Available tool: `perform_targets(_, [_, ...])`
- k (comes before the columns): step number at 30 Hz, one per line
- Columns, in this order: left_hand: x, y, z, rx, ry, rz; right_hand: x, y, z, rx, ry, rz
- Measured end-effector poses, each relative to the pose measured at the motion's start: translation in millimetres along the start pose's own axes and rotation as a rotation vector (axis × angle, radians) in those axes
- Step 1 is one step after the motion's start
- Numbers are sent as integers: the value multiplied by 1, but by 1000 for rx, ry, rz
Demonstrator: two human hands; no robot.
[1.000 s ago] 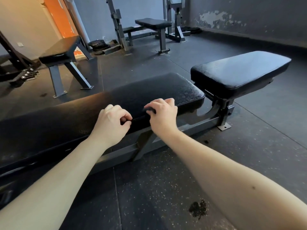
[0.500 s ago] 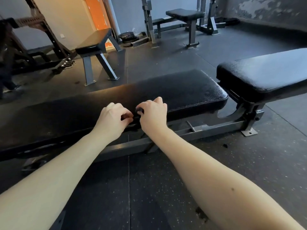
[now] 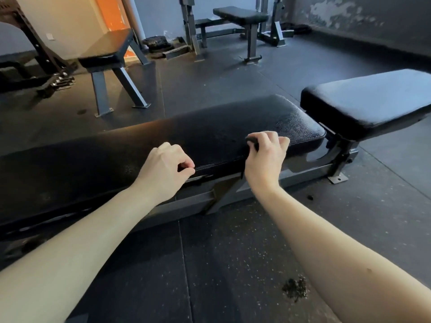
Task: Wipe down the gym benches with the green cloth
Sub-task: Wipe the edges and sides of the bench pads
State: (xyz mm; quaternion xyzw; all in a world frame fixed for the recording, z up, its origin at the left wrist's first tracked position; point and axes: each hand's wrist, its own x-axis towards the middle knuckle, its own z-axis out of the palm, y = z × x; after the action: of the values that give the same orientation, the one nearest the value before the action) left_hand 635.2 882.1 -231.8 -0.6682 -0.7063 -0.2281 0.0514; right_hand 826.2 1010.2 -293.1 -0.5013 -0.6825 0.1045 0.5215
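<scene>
A dark, crumpled cloth (image 3: 252, 143), its colour near black here, sits on the near edge of the long black padded gym bench (image 3: 210, 127), grasped by the right hand (image 3: 265, 157). The left hand (image 3: 163, 169) curls thumb to forefinger at that edge; whether it pinches anything is unclear.

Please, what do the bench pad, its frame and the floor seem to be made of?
Bench pad: probably black vinyl or leatherette, pebbled grain, dull sheen. Frame: apparently grey-painted steel tube, square edges, flat foot plate. Floor: likely rubber matting, matte black with pale speckles.
</scene>
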Motion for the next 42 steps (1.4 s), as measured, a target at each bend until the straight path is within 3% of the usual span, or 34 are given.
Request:
perform_targets(2, [0,-4,0,-31,16,7,-26,-27,10,69,-8,-2])
perform_targets(7, [0,-8,2,-6,12,53,-71,-87,7,215,-210,-25])
perform_targets(16, [6,-21,-2,-19,-39,129,-83,-86,-71,286,28,616])
perform_targets(20, [5,-18,-7,8,-73,124,-93,-84,-74,277,85,779])
perform_targets(25, [2,-17,-6,-11,-96,66,-93,-80,-51,358,90,835])
perform_targets(29, [0,-12,-2,-19,-65,2,-55,-78,-35,337,113,630])
perform_targets(32, [-4,-4,-4,-35,-55,-36,2,-78,-24,124,65,380])
perform_targets(36, [-5,-6,-4,-49,-51,-64,48,-74,11,-278,-281,293])
perform_targets(40, [-11,-15,-11,97,-95,8,23,-102,41,-257,-595,-23])
perform_targets(42, [-15,-24,-17,125,-54,-2,28,-95,34,-275,-654,-110])
